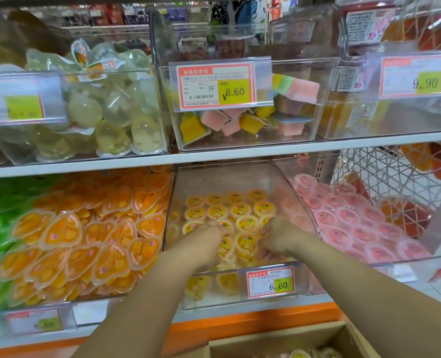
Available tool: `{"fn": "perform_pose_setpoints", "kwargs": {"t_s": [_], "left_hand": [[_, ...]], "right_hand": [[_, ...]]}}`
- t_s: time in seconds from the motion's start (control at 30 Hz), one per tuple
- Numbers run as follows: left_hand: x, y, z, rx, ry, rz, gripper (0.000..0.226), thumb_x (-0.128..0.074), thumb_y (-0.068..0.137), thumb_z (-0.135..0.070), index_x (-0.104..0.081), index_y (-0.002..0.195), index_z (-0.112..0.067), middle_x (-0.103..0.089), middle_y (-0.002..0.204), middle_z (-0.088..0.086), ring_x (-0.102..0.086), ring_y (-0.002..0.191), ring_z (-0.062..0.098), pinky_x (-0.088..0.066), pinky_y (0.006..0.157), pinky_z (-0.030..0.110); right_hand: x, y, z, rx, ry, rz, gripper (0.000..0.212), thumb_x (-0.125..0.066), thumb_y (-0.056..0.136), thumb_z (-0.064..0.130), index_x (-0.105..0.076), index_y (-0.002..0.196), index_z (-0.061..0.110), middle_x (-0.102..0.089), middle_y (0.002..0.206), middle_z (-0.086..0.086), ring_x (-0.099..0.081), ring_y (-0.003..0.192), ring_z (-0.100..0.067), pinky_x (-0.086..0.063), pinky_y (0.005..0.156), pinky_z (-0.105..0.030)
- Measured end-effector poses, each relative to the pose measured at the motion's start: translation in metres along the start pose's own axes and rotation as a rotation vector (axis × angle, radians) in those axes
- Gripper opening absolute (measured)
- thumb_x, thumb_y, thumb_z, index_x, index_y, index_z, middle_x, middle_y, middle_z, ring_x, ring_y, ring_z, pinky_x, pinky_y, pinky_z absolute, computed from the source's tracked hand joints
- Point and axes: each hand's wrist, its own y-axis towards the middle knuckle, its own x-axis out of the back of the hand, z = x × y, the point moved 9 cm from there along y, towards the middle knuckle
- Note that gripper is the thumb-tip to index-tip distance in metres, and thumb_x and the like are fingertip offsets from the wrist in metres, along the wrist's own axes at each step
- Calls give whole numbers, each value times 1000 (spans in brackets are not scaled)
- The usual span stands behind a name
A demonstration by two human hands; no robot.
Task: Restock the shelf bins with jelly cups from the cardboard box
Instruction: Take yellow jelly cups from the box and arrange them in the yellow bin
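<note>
Both my hands are inside the clear middle bin [299, 202] on the lower shelf, which holds round yellow jelly cups [240, 210] in rows. My left hand [210, 242] lies knuckles-up on the cups at the bin's front; it is blurred and its fingertips are hidden among them. My right hand [272, 240] is beside it, fingers curled round a yellow jelly cup [245, 244] at the front row. The cardboard box [273, 339] sits open at the bottom edge, below my arms, with a yellow cup [300, 354] showing inside.
The bin to the left holds orange heart-shaped jelly cups [85, 239], and the bin to the right holds pink cups [348, 223]. The upper shelf carries bins of clear jellies [105, 109] and coloured square cups [286, 99]. A price tag [270, 282] hangs on the middle bin's front. A wire rack [395, 182] stands at far right.
</note>
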Motion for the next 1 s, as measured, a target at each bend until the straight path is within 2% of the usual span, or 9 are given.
{"fn": "perform_pose_setpoints", "kwargs": {"t_s": [0.2,0.27,0.33,0.47,0.53,0.63,0.73,0.87,1.0], "left_hand": [[-2,2,1,13,-15,-13,64,-66,85,-13,-39,141,-27,-31,145,3,-37,132,24,-38,104,33],[0,1,2,14,-11,-15,65,-66,85,-14,-38,142,-26,-32,144,3,-37,131,24,-38,104,32],[7,-5,-1,2,-27,-54,64,-65,86,-14,-38,143,-27,-33,145,2,-37,132,23,-36,105,31],[41,-52,-23,-134,-276,-456,45,-57,92,-12,-50,134,-27,-46,134,-8,-46,121,9,-32,98,17],[52,-95,-38,-244,-412,-750,31,-52,93,-12,-59,121,-23,-53,114,-12,-51,100,-1,-39,88,12],[26,-134,-65,-404,-433,-945,21,-49,91,-11,-62,106,-15,-58,100,-6,-54,85,2,-41,78,10],[-31,-143,-77,-383,-545,-875,21,-46,91,-12,-64,102,-15,-57,100,-10,-57,86,3,-44,74,12],[-141,-143,-74,-146,-593,-638,21,-45,90,-28,-63,100,-31,-53,101,-25,-55,82,-5,-38,70,2],[-242,-112,-71,-7,-585,-262,28,-51,93,-21,-59,118,-34,-49,125,-21,-52,112,3,-44,94,22]], "right_hand": [[3,2,4,25,-159,-26,18,-53,89,3,-52,72,5,-68,72,-11,-65,70,-26,-56,76,-36],[12,-6,14,86,-362,-88,10,-56,89,13,-60,91,4,-71,94,-13,-67,88,-28,-53,81,-34],[25,-22,24,175,-526,-211,24,-59,89,23,-60,106,6,-67,105,-10,-62,100,-27,-48,81,-30],[42,-88,39,603,-348,-491,8,-64,85,20,-61,93,21,-62,81,10,-62,83,-14,-49,72,-31],[39,-127,27,798,-225,-605,5,-63,85,18,-61,87,22,-56,76,17,-54,74,1,-45,66,-19],[27,-164,-18,876,-89,-743,7,-58,85,23,-63,85,17,-56,75,15,-49,70,4,-37,66,-6],[-1,-166,-74,796,-81,-742,15,-54,85,28,-64,84,16,-58,74,13,-53,70,-4,-38,67,-8],[-45,-136,-155,606,-171,-616,1,-61,86,22,-63,85,22,-58,73,14,-54,71,-4,-43,62,-15],[-95,-91,-257,279,-208,-347,23,-65,83,20,-62,104,30,-62,95,12,-62,91,-10,-51,73,-26]]}}
